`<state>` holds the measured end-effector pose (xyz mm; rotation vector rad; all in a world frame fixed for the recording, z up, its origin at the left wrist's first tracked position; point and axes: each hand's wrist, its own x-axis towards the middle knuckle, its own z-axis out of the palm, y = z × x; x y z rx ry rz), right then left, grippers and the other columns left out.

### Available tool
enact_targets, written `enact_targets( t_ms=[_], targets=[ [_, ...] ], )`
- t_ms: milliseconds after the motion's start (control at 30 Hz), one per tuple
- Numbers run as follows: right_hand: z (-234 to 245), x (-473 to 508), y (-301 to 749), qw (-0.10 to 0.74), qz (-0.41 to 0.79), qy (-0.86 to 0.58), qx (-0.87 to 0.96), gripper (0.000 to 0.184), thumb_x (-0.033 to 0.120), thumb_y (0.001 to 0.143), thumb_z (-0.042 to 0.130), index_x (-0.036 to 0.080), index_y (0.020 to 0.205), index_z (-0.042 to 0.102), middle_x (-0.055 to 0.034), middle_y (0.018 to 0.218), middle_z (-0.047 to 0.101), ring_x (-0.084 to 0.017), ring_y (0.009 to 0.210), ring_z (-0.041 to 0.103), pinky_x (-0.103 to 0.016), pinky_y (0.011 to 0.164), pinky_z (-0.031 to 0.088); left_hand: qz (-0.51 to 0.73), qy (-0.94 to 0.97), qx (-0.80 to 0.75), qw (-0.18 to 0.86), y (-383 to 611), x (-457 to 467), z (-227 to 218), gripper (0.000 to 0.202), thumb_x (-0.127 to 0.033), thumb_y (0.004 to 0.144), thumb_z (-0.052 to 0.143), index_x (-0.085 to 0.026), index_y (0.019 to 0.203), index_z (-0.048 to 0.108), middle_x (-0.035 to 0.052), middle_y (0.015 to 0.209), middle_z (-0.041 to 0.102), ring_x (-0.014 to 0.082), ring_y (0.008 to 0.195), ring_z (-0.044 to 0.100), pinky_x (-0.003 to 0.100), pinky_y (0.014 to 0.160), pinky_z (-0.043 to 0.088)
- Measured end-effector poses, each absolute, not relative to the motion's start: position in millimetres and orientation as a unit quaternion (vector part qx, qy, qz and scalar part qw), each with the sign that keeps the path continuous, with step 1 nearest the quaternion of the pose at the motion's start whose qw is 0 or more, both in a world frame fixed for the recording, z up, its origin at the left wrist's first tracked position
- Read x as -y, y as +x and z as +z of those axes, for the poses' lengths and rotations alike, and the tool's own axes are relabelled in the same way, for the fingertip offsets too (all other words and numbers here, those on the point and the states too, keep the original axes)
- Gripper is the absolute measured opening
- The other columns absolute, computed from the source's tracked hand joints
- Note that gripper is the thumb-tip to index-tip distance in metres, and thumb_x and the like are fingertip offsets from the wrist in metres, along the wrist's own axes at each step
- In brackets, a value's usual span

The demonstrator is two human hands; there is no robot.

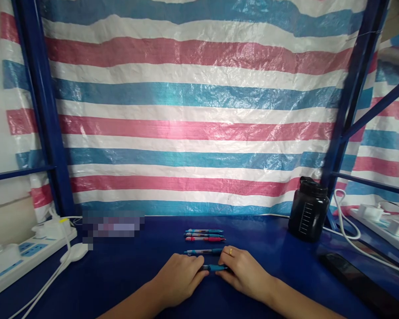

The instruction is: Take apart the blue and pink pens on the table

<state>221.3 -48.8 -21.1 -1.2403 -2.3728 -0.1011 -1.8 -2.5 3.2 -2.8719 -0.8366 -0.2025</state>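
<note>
- Left hand (177, 279): fingers curled, tips pressed on one end of a blue pen (214, 267)
- Right hand (244, 272): fingers curled, pinching the same pen's other end, pen held level just above a blue tabletop (269, 235)
- Second pen (202, 251): lying crosswise just ahead of both hands, against the right hand
- Three pens (204, 235): side by side, farther ahead, red-trimmed one nearest
- Black graduated bottle (308, 210): upright, far right
- White power strip (29, 252): left edge
- Striped tarpaulin (186, 110): behind the tabletop
</note>
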Motion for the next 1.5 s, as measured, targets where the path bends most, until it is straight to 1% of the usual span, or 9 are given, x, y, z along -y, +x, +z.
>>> enact_targets(
  t_ms=[133, 233, 300, 467, 667, 767, 900, 1167, 1500],
  targets=[
    [-14.8, 53.5, 219.8, 0.209, -0.028, -0.453, 0.866, 0.02, 0.038, 0.095, 0.052, 0.018, 0.093, 0.058, -0.0041, 0.089, 0.062, -0.02, 0.084, 0.058, -0.03, 0.074, 0.047, -0.073, -0.963, 0.247, 0.079, -1.4, 5.6, 6.0, 0.018, -0.026, 0.099, 0.037, -0.021, 0.093, 0.053, 0.002, 0.087, 0.067, 0.0199, 0.074, 0.065, 0.026, 0.061, 0.044],
    [-13.3, 52.6, 219.6, 0.198, -0.024, -0.428, 0.882, 0.024, 0.03, 0.101, 0.038, 0.019, 0.096, 0.059, -0.0043, 0.091, 0.062, -0.019, 0.085, 0.057, -0.03, 0.078, 0.047, -0.081, -0.961, 0.253, 0.078, -1.1, 5.9, 6.1, 0.02, -0.025, 0.099, 0.036, -0.02, 0.089, 0.052, 0.0016, 0.084, 0.067, 0.0192, 0.072, 0.066, 0.025, 0.06, 0.045],
    [-15.7, 50.2, 220.2, 0.199, -0.03, -0.419, 0.885, 0.026, 0.027, 0.102, 0.036, 0.019, 0.097, 0.06, -0.005, 0.091, 0.062, -0.019, 0.085, 0.057, -0.031, 0.078, 0.047, -0.077, -0.961, 0.254, 0.077, -0.8, 5.3, 6.3, 0.019, -0.026, 0.098, 0.037, -0.02, 0.088, 0.052, 0.0011, 0.081, 0.068, 0.0192, 0.069, 0.066, 0.025, 0.058, 0.046],
    [-23.8, 46.2, 222.0, 0.23, -0.033, -0.415, 0.88, 0.019, 0.028, 0.099, 0.044, 0.017, 0.099, 0.06, -0.0061, 0.093, 0.063, -0.02, 0.086, 0.058, -0.031, 0.076, 0.048, -0.043, -0.966, 0.242, 0.075, -0.9, 3.9, 9.2, 0.02, -0.028, 0.1, 0.035, -0.021, 0.089, 0.051, -0.0001, 0.076, 0.069, 0.0208, 0.063, 0.067, 0.026, 0.053, 0.045],
    [-17.8, 51.2, 220.0, 0.24, -0.025, -0.427, 0.872, 0.012, 0.027, 0.094, 0.054, 0.017, 0.098, 0.059, -0.0053, 0.093, 0.063, -0.02, 0.086, 0.059, -0.03, 0.075, 0.049, -0.042, -0.969, 0.233, 0.066, -2.9, 3.8, 10.5, 0.022, -0.028, 0.1, 0.034, -0.021, 0.088, 0.05, -0.0009, 0.075, 0.068, 0.0203, 0.063, 0.067, 0.026, 0.054, 0.045],
    [-12.3, 52.5, 218.1, 0.222, -0.019, -0.433, 0.873, 0.018, 0.033, 0.097, 0.05, 0.019, 0.102, 0.059, -0.0046, 0.095, 0.063, -0.02, 0.088, 0.058, -0.031, 0.077, 0.048, -0.05, -0.97, 0.229, 0.066, -2.6, 4.1, 10.0, 0.019, -0.026, 0.1, 0.035, -0.021, 0.089, 0.05, -0.0012, 0.079, 0.069, 0.0202, 0.066, 0.068, 0.026, 0.055, 0.046],
    [-14.0, 50.0, 218.0, 0.206, -0.027, -0.416, 0.885, 0.027, 0.028, 0.102, 0.036, 0.019, 0.096, 0.061, -0.0046, 0.091, 0.063, -0.019, 0.085, 0.058, -0.031, 0.079, 0.048, -0.045, -0.97, 0.229, 0.073, -1.6, 4.7, 9.9, 0.019, -0.026, 0.1, 0.035, -0.021, 0.091, 0.05, -0.0006, 0.079, 0.069, 0.0212, 0.067, 0.069, 0.027, 0.055, 0.046],
    [-25.1, 47.4, 220.2, 0.232, -0.063, -0.417, 0.876, 0.013, 0.028, 0.095, 0.053, 0.017, 0.095, 0.059, -0.0057, 0.09, 0.062, -0.02, 0.082, 0.058, -0.03, 0.071, 0.049, -0.029, -0.971, 0.226, 0.074, -1.4, 5.2, 11.5, 0.021, -0.027, 0.1, 0.033, -0.02, 0.091, 0.051, 0.001, 0.076, 0.069, 0.0223, 0.063, 0.068, 0.028, 0.055, 0.048],
    [-26.4, 49.9, 217.0, 0.252, -0.079, -0.425, 0.866, 0.005, 0.023, 0.092, 0.057, 0.018, 0.091, 0.056, -0.0037, 0.087, 0.061, -0.019, 0.078, 0.058, -0.03, 0.068, 0.047, -0.011, -0.97, 0.228, 0.082, -1.9, 5.8, 14.2, 0.02, -0.028, 0.1, 0.032, -0.02, 0.093, 0.049, 0.0006, 0.072, 0.068, 0.024, 0.06, 0.067, 0.031, 0.053, 0.048]
  ],
)
